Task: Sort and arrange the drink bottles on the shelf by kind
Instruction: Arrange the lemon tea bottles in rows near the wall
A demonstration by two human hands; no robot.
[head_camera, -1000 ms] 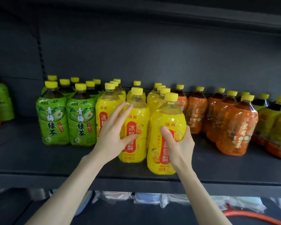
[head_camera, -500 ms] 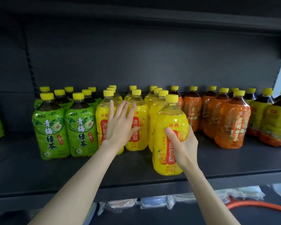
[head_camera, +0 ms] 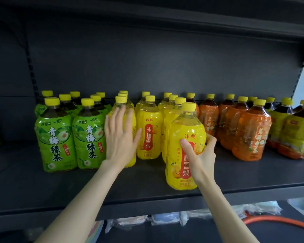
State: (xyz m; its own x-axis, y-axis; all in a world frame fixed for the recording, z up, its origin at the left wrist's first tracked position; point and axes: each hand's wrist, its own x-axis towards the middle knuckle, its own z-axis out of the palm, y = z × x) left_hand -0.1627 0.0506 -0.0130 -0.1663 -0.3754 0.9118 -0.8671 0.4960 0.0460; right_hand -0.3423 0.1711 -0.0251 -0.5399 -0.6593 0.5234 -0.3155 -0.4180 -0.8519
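Yellow pear-drink bottle [head_camera: 183,130]: it stands upright near the front edge of the shelf [head_camera: 112,188], ahead of its own row. The right hand [head_camera: 201,155] grips it at mid-body, thumb laid across the red label panel and fingers curled round the far side. The left hand [head_camera: 120,135] lies flat with straight, spread fingers, pressing the front of a second yellow bottle [head_camera: 132,120] at the left end of the yellow group, just beside the green tea bottles [head_camera: 55,137].

The gripped bottle looks filled to the shoulder, so it is probably heavy for one hand. Its wall is thin clear plastic and would likely give under a hard squeeze, and the glossy printed sleeve may be slick. A hold round the middle, as here, seems the surest. A push high up could tip such a tall body into its neighbours.

All the bottles share one form: rounded shoulders, short necks, ribbed yellow screw caps and shiny film sleeves. The sleeves look crinkled on the orange bottles [head_camera: 251,134] to the right. Farther right stand dark-liquid bottles with deep yellow labels [head_camera: 295,130]. The shelf is matte dark metal with a slotted upright at the back. Below it lie plastic-wrapped packets [head_camera: 161,219] and an orange hose [head_camera: 277,223].
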